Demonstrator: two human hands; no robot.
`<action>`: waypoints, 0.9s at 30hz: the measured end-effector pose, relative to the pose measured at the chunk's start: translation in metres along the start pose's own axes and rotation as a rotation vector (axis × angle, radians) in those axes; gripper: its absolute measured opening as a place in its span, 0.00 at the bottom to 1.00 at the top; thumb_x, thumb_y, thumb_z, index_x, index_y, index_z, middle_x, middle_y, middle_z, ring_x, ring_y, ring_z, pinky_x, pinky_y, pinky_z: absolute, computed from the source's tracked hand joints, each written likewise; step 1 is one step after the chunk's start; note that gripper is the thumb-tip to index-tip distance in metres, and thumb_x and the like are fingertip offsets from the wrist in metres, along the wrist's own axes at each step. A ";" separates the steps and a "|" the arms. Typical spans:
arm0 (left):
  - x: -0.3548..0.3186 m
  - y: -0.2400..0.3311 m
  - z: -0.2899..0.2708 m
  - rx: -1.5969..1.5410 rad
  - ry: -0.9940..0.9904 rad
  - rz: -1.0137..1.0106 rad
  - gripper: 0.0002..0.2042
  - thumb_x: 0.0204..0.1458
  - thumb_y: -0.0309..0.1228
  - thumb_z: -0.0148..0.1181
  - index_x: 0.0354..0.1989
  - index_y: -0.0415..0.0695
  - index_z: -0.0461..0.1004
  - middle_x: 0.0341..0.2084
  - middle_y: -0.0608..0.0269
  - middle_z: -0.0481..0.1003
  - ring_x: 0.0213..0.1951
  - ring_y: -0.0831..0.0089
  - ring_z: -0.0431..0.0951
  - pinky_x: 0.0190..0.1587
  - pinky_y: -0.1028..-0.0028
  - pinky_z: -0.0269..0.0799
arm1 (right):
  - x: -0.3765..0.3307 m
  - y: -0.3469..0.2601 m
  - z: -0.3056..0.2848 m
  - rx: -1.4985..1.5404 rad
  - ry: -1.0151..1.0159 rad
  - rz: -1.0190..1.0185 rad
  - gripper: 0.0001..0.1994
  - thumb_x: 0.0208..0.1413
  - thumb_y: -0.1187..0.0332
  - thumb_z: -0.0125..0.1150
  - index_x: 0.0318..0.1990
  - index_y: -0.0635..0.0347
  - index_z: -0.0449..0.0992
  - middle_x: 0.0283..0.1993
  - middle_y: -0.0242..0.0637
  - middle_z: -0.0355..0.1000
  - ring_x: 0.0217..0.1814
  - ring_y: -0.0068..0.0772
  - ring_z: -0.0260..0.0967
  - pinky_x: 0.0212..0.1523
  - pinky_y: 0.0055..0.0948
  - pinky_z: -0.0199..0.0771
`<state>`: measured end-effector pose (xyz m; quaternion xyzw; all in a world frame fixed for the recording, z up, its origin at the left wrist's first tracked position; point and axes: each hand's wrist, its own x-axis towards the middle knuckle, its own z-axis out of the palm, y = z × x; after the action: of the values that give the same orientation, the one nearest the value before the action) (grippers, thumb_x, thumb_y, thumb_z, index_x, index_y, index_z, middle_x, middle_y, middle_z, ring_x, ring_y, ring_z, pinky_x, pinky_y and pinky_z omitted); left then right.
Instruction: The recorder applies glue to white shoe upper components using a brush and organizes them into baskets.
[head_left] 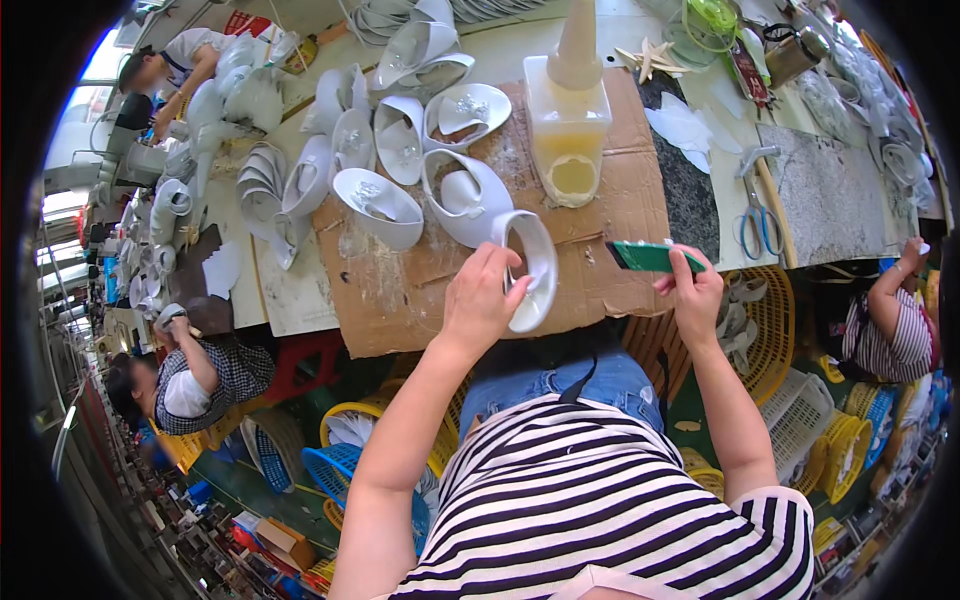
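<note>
Left hand (482,298), fingers clamped on a white, curved, hollow piece (546,256), should hold steady; right hand (697,292) fingers pinch a flat green tool (642,257).

Left hand (480,300) holds white piece (542,268); right hand (697,292), apparently a green brush (647,258).
</note>
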<state>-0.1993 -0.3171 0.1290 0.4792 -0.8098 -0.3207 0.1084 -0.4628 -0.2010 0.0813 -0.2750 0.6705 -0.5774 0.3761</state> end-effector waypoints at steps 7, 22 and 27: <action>0.006 0.002 0.013 0.019 -0.021 0.031 0.18 0.44 0.20 0.60 0.46 0.40 0.68 0.40 0.52 0.69 0.38 0.51 0.75 0.41 0.59 0.72 | 0.006 -0.022 0.013 -0.039 -0.052 -0.086 0.09 0.63 0.69 0.56 0.41 0.68 0.76 0.30 0.32 0.72 0.21 0.18 0.69 0.21 0.18 0.67; 0.009 0.010 0.019 -0.110 0.031 0.067 0.23 0.41 0.13 0.54 0.51 0.36 0.67 0.40 0.46 0.70 0.41 0.48 0.74 0.45 0.59 0.70 | 0.018 -0.006 0.099 -0.385 -0.343 -0.469 0.07 0.57 0.74 0.60 0.43 0.62 0.75 0.33 0.40 0.71 0.28 0.36 0.75 0.27 0.31 0.74; 0.007 0.010 0.024 -0.112 0.040 0.084 0.23 0.42 0.12 0.53 0.51 0.36 0.66 0.42 0.45 0.70 0.42 0.46 0.73 0.45 0.58 0.70 | 0.024 0.009 0.094 -0.594 -0.360 -0.732 0.12 0.53 0.77 0.61 0.46 0.61 0.75 0.36 0.43 0.72 0.34 0.47 0.73 0.31 0.36 0.75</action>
<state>-0.2213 -0.3103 0.1159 0.4445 -0.8076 -0.3510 0.1644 -0.3989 -0.2718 0.0631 -0.6824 0.5900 -0.3991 0.1642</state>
